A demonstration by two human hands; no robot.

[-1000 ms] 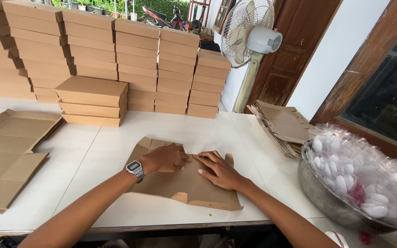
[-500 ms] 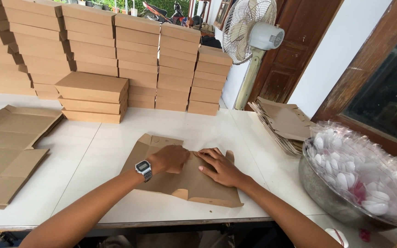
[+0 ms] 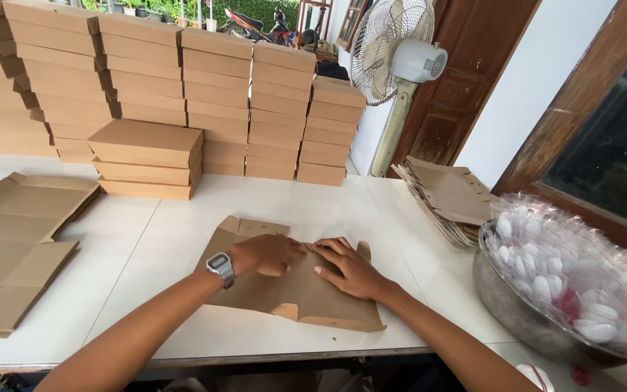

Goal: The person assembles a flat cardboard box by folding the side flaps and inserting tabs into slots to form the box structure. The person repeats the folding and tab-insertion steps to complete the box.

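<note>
Flat cardboard box blank (image 3: pixel 295 290) lies at the surface's (image 3: pixel 183 239) near edge, 6 o'clock of the folded-box stacks (image 3: pixel 146 156). Left hand (image 3: pixel 266 254) and right hand (image 3: pixel 350 268), fingers spread flat, gripping nothing, press its crease; firm, even pressure along the scored line would likely fold cleanly.

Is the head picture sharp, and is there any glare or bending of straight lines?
Head view: even daylight, soft shadows; both hands, left and right, look sharp on the flat cardboard; the clear bags in the metal bowl shine with glare; the white table is bright; its front edge curves slightly from the wide lens.
</note>
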